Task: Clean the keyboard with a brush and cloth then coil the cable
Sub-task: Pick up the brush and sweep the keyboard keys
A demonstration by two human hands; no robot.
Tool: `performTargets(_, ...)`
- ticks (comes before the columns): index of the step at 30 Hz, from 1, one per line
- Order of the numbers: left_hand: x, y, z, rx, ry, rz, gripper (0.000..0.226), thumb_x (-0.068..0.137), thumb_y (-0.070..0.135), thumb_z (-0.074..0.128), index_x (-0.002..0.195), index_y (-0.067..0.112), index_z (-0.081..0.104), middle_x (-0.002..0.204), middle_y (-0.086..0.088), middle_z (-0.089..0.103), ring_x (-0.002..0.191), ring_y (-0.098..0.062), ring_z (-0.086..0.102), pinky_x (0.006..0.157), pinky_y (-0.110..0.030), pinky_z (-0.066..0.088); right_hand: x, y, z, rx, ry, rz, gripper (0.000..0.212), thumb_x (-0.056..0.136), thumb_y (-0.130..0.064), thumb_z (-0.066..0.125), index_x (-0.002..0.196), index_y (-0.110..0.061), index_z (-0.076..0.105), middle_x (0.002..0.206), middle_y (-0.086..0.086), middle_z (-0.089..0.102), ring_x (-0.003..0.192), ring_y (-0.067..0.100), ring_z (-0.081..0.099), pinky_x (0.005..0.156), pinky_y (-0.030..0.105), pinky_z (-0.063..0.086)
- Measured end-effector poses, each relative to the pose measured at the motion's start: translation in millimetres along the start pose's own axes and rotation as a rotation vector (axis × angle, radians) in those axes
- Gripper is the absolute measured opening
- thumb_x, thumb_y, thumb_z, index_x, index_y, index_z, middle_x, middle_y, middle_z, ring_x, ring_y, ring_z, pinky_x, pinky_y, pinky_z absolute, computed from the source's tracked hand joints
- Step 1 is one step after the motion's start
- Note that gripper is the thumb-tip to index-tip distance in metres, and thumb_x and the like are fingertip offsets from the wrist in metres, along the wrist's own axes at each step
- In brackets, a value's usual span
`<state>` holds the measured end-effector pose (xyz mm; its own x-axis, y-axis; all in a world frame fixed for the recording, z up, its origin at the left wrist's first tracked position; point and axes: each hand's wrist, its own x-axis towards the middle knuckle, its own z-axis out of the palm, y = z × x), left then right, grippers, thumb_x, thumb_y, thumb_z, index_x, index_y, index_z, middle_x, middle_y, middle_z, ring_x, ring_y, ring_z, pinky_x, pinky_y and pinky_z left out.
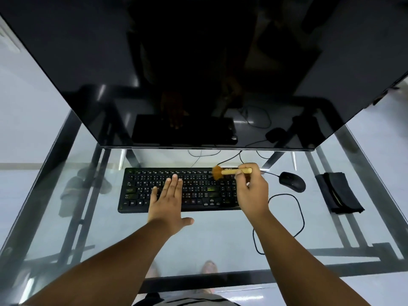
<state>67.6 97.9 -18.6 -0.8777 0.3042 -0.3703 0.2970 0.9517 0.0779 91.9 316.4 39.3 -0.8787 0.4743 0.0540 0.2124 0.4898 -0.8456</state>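
Slippers [84, 186] show faintly through the glass counter [220, 244] at far left, on the floor beneath it. Next comes the black keyboard [136, 191], lying flat and square to you near the counter's middle, just in front of the dark monitor [176, 74] that fills the upper view. Your left hand [167, 202] rests palm-down on the keyboard's central keys, its fingers [176, 184] extended flat and together, thumb spread out over the bare glass at the near edge; it grips nothing. Your right hand [251, 191] hovers over the keyboard's right end, its fingers curled closed around the wooden handle of the brush [229, 172]. The brush lies nearly horizontal, its orange bristles pointing left and touching the keys at the top right of the board. The keyboard cable [229, 159] leaves the back edge there and runs under the monitor. Further right, a black mouse [292, 181] sits apart from the keyboard, its cord [301, 215] looping toward you across the glass. At far right lies the dark folded cloth [339, 193], well clear of both hands.
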Motion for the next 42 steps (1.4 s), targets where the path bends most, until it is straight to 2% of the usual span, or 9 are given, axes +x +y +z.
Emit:
performTargets(6,-12,-54,-2,-0.07,0.083,-0.072,0.114,0.079,0.083,0.037,0.152,0.014,-0.019,0.16,0.0,-0.025,0.148,-0.017,-0.02,0.119,-0.046,-0.008,-13,-30,55,0.251,-0.061,0.206,0.007,0.097,-0.025,0.054,0.091,-0.022,0.056,0.082,0.008,0.069,0.068,0.015,0.061,0.059,0.023,0.047)
performTargets(12,-23,-108,-1,-0.055,0.053,-0.142,0.121,0.076,0.084,0.041,0.151,0.013,-0.023,0.16,-0.002,-0.026,0.148,-0.017,-0.02,0.12,-0.048,-0.005,-33,-67,115,0.179,-0.291,0.047,0.006,0.096,-0.016,0.054,0.098,-0.018,0.059,0.081,0.018,0.067,0.051,0.009,0.046,0.048,0.02,0.037)
performTargets(18,-28,-145,4,-0.025,-0.013,-0.172,0.13,0.07,0.087,0.045,0.15,0.013,-0.024,0.16,-0.003,-0.026,0.148,-0.018,-0.02,0.119,-0.048,-0.005,-43,-82,149,-0.06,-0.43,-0.08,0.008,0.096,-0.026,0.053,0.102,-0.025,0.058,0.065,0.004,0.062,0.049,0.018,0.048,0.05,0.038,0.043)
performTargets(23,-30,-156,8,-0.036,-0.09,-0.176,0.13,0.069,0.089,0.043,0.15,0.012,-0.024,0.16,-0.003,-0.025,0.149,-0.019,-0.018,0.12,-0.048,-0.003,-43,-86,147,-0.246,-0.157,-0.158,0.004,0.095,-0.021,0.051,0.098,-0.02,0.054,0.057,-0.017,0.046,0.05,0.003,0.043,0.045,0.021,0.026)
performTargets(28,-32,-163,12,-0.079,-0.142,-0.142,0.127,0.071,0.088,0.043,0.15,0.013,-0.024,0.16,-0.002,-0.026,0.148,-0.017,-0.019,0.122,-0.044,0.001,-48,-90,156,-0.17,-0.375,-0.181,0.008,0.095,-0.023,0.053,0.102,-0.024,0.056,0.055,-0.008,0.05,0.043,0.008,0.042,0.043,0.027,0.033)
performTargets(32,-32,-168,13,-0.094,-0.161,-0.112,0.128,0.071,0.087,0.046,0.151,0.014,-0.023,0.158,-0.001,-0.03,0.147,-0.017,-0.021,0.122,-0.041,0.003,-50,-88,157,-0.332,-0.173,-0.18,0.008,0.094,-0.025,0.05,0.101,-0.024,0.054,0.061,-0.01,0.051,0.053,0.014,0.048,0.047,0.027,0.028)
performTargets(36,-33,-169,14,-0.08,-0.17,-0.094,0.127,0.071,0.088,0.044,0.15,0.015,-0.024,0.157,-0.001,-0.031,0.147,-0.018,-0.022,0.122,-0.04,0.003,-53,-89,156,-0.19,-0.343,-0.204,0.007,0.094,-0.023,0.052,0.1,-0.025,0.056,0.054,-0.008,0.05,0.044,0.011,0.043,0.043,0.031,0.033)
performTargets(39,-33,-169,15,-0.066,-0.181,-0.091,0.126,0.071,0.089,0.041,0.149,0.015,-0.026,0.157,-0.001,-0.033,0.147,-0.018,-0.023,0.122,-0.041,0.002,-53,-84,152,-0.362,-0.217,-0.208,0.006,0.093,-0.023,0.051,0.099,-0.023,0.055,0.053,-0.015,0.044,0.047,0.003,0.041,0.045,0.025,0.025)
performTargets(42,-34,-170,16,-0.042,-0.199,-0.081,0.123,0.072,0.09,0.035,0.145,0.015,-0.031,0.155,-0.001,-0.036,0.146,-0.019,-0.026,0.122,-0.041,0.001,-56,-82,150,-0.167,-0.192,-0.186,0.006,0.094,-0.021,0.052,0.1,-0.022,0.055,0.054,-0.008,0.05,0.046,0.012,0.043,0.044,0.031,0.033)
